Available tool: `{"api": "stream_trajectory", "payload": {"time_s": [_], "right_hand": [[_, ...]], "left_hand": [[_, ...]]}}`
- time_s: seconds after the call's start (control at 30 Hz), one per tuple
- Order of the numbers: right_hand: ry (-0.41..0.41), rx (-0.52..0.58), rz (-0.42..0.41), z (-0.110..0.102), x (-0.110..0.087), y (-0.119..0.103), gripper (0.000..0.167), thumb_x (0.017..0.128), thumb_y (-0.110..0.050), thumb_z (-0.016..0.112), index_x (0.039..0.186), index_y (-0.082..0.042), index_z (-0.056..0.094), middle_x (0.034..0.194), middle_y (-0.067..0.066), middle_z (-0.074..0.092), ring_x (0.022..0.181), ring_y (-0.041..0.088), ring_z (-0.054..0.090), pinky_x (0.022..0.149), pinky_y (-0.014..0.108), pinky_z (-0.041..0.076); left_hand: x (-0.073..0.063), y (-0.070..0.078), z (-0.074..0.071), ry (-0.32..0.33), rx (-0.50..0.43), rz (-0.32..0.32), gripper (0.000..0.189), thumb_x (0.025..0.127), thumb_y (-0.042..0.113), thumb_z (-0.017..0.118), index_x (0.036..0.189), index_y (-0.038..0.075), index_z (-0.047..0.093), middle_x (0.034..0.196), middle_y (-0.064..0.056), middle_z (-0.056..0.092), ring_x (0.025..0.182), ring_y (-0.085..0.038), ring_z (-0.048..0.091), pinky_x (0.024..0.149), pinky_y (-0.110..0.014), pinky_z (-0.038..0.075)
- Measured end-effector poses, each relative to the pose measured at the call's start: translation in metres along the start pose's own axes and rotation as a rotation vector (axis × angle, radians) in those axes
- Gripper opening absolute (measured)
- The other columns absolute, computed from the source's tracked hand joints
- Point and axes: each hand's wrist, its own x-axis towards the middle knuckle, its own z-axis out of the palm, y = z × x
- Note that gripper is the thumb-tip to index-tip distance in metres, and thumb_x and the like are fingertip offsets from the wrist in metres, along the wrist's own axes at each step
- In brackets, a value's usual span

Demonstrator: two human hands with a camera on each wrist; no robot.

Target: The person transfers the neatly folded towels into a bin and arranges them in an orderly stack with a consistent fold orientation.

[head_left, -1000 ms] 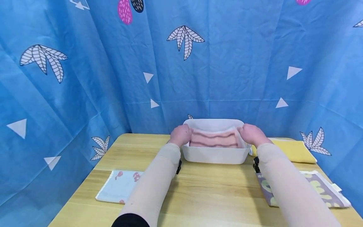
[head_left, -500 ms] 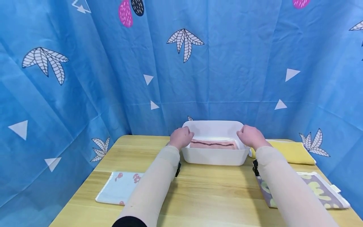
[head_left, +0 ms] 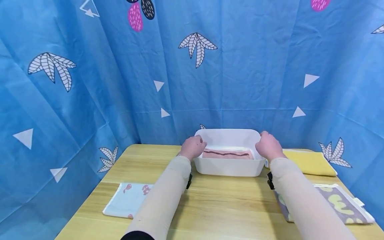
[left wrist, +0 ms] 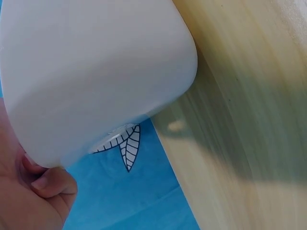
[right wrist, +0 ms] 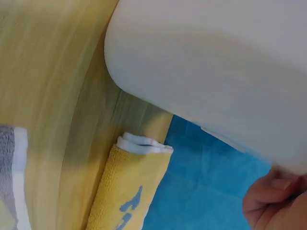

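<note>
In the head view, a pink cloth (head_left: 228,154) with a dark wavy stripe lies in a white bin (head_left: 228,167) at the back of the table. My left hand (head_left: 192,146) is over the bin's left rim, its fingers loosely bent and the cloth below them. Over at the right rim is my right hand (head_left: 268,146), also loosely bent and apart from the cloth. Both wrist views show the bin's outer wall with thumb and fingers beside its rim; the wall partly hides the hands, and any contact with the rim is unclear.
A folded yellow towel (head_left: 312,162) lies behind my right forearm. Nearer is a folded purple-and-green towel (head_left: 339,203), partly covered by that sleeve. At left lies a white cloth with pink prints (head_left: 127,198). A blue curtain (head_left: 246,83) hangs behind the wooden table (head_left: 225,206).
A second ago both hands held the pink cloth raised by its corners in the bin. The cloth has dropped to lie flat inside, released, and my right hand has shifted slightly outward.
</note>
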Motion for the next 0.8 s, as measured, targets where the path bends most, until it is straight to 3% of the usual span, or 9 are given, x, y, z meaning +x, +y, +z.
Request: {"api": "stream_trajectory", "payload": {"time_s": [0.17,0.37,0.5,0.7,0.8], "right_hand": [[0.004,-0.007,0.016,0.006,-0.001,0.005,0.053,0.099,-0.005,0.038,0.148,0.014,0.030,0.133,0.041,0.040,0.117,0.057,0.047,0.098,0.067,0.040],[-0.054,0.090,0.062,0.006,0.001,0.006,0.061,0.099,-0.003,0.034,0.157,0.004,0.020,0.151,0.038,0.031,0.136,0.057,0.030,0.108,0.067,0.029],[-0.093,0.134,0.087,0.008,0.002,0.006,0.063,0.099,-0.003,0.033,0.159,0.002,0.014,0.155,0.035,0.027,0.139,0.056,0.028,0.110,0.066,0.026],[-0.118,0.163,0.121,0.008,-0.001,0.007,0.059,0.098,-0.002,0.034,0.154,0.010,0.021,0.152,0.036,0.031,0.138,0.055,0.030,0.111,0.063,0.028],[-0.094,0.151,0.116,0.007,-0.002,0.009,0.056,0.096,-0.001,0.033,0.150,0.013,0.029,0.148,0.037,0.037,0.136,0.054,0.035,0.111,0.062,0.030]], "left_hand": [[0.000,0.000,0.002,-0.004,0.009,0.017,0.034,0.103,0.043,0.054,0.117,0.013,0.063,0.101,-0.003,0.065,0.091,-0.022,0.059,0.084,-0.041,0.053],[0.000,0.000,0.001,0.018,0.027,0.035,0.035,0.103,0.044,0.054,0.118,0.014,0.063,0.103,-0.004,0.065,0.092,-0.022,0.058,0.085,-0.041,0.053],[-0.002,-0.002,0.002,0.006,0.045,0.059,0.035,0.103,0.044,0.053,0.120,0.014,0.063,0.105,-0.004,0.066,0.094,-0.022,0.058,0.086,-0.042,0.052],[-0.007,-0.007,0.003,-0.020,0.016,0.121,0.033,0.103,0.041,0.054,0.120,0.015,0.062,0.103,-0.002,0.066,0.095,-0.022,0.057,0.086,-0.042,0.051],[-0.008,-0.011,0.002,-0.035,-0.018,0.189,0.031,0.103,0.039,0.054,0.120,0.014,0.062,0.096,-0.001,0.065,0.090,-0.021,0.058,0.081,-0.039,0.051]]}}
